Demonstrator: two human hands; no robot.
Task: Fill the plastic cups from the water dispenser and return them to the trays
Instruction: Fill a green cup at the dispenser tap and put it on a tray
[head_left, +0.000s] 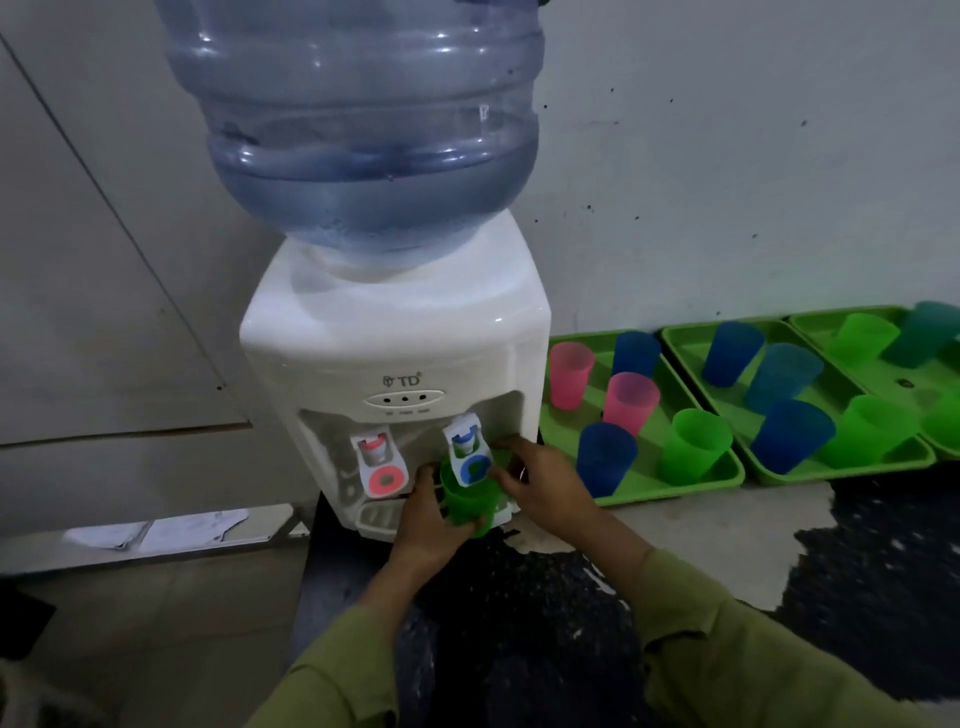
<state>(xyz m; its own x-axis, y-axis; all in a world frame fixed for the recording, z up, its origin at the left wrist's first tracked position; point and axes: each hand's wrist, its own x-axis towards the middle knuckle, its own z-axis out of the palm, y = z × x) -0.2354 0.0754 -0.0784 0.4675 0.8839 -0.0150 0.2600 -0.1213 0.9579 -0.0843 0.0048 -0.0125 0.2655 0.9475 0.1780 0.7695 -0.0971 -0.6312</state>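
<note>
A white water dispenser (395, 332) with a big blue bottle (358, 119) stands in the middle. My left hand (431, 525) is shut on a green plastic cup (465, 501) held under the blue tap (470, 452). My right hand (545, 480) rests on the right side of that tap lever, its fingers touching the lever and the cup's rim. A red tap (379, 460) sits to the left, untouched. Three green trays (644, 491) lie to the right holding pink, blue, green and teal cups.
The nearest tray carries a pink cup (570, 374), a blue cup (605, 457) and a green cup (693, 441). A drip grille (379, 517) sits below the taps. Dark wet patches (878, 561) spread on the floor. White wall behind; papers (156, 530) lie at the left.
</note>
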